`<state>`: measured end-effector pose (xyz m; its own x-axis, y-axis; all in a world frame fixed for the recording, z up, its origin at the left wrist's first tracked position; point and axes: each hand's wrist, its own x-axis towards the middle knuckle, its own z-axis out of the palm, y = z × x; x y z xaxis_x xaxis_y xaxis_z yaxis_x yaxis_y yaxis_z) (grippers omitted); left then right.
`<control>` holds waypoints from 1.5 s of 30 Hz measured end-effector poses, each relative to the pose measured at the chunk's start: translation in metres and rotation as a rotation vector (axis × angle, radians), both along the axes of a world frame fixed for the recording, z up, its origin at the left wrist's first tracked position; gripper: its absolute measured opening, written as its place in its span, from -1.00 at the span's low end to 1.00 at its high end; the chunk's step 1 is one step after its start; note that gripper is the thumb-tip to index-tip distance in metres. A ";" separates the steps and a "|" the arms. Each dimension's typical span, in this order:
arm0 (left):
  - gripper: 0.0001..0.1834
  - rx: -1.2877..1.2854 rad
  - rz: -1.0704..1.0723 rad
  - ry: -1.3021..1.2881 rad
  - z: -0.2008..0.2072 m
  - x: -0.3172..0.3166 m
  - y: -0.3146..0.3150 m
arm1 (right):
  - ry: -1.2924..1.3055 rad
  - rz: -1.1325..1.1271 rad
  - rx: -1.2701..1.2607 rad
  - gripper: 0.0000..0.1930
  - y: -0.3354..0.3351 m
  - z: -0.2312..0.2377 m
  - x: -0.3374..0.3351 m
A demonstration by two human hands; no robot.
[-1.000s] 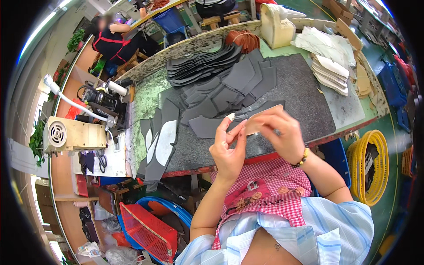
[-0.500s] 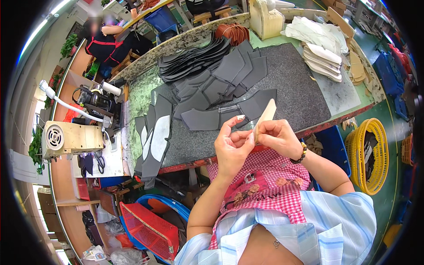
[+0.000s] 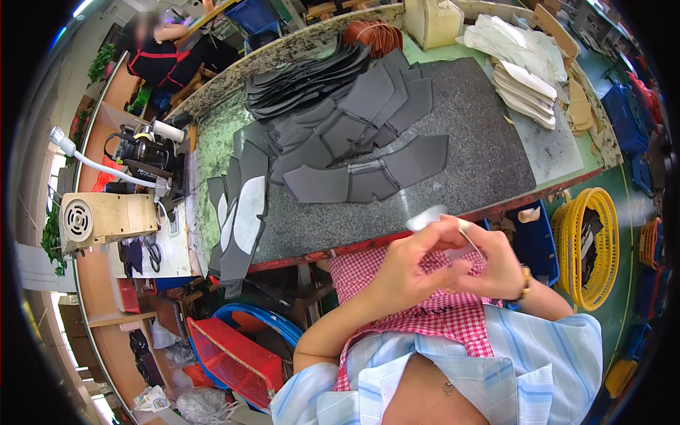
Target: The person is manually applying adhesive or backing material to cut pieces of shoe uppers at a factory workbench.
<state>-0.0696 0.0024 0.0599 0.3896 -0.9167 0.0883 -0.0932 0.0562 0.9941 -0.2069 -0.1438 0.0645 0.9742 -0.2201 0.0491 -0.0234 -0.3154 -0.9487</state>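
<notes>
In front of my apron, close to the table's front edge, my left hand (image 3: pixel 405 278) and my right hand (image 3: pixel 498 265) are brought together. Between their bent fingers is a thin, curved white piece (image 3: pixel 425 218); part of it is hidden by the fingers. Beyond them a dark grey shaped panel (image 3: pixel 368 173) with a seam across its middle lies flat on the speckled dark board (image 3: pixel 474 166). More grey panels (image 3: pixel 365 95) overlap behind it, next to a stack of black pieces (image 3: pixel 304 81). At the left, grey panels carry white patches (image 3: pixel 249 216).
White pieces (image 3: pixel 524 92) are stacked at the back right. A blue bin (image 3: pixel 536 244) and a yellow basket (image 3: pixel 586 248) stand right of the table; a red basket (image 3: pixel 237 361) is at lower left. A lamp (image 3: pixel 67 142) and beige machine (image 3: pixel 106 219) are left. Another person (image 3: pixel 163 64) sits far left.
Both hands have come down and nearer my body, the right one shifting rightward. The piece between them showed a beige, upright end before; now a white surface shows, tilted.
</notes>
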 end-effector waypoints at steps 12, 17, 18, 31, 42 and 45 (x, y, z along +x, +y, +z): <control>-0.51 0.129 0.377 -0.042 -0.069 0.135 0.013 | -0.238 -0.392 -0.654 -0.63 -0.003 -0.093 0.125; -0.54 0.225 0.403 -0.099 -0.080 0.132 0.010 | -0.212 -0.406 -0.719 -0.61 -0.008 -0.103 0.131; -0.54 0.298 0.429 -0.182 -0.079 0.133 0.007 | -0.199 -0.400 -0.748 -0.61 -0.009 -0.102 0.136; -0.41 0.362 0.144 -1.040 -0.045 0.142 -0.025 | -0.147 -0.773 -0.990 -0.23 -0.129 -0.074 0.090; -0.54 0.159 0.633 -0.637 -0.022 0.110 0.049 | 0.055 -0.838 -1.145 -0.69 -0.279 -0.097 0.014; -0.54 0.238 0.941 -0.843 -0.011 0.151 0.105 | 0.051 -0.713 -1.292 -0.67 -0.253 -0.086 0.015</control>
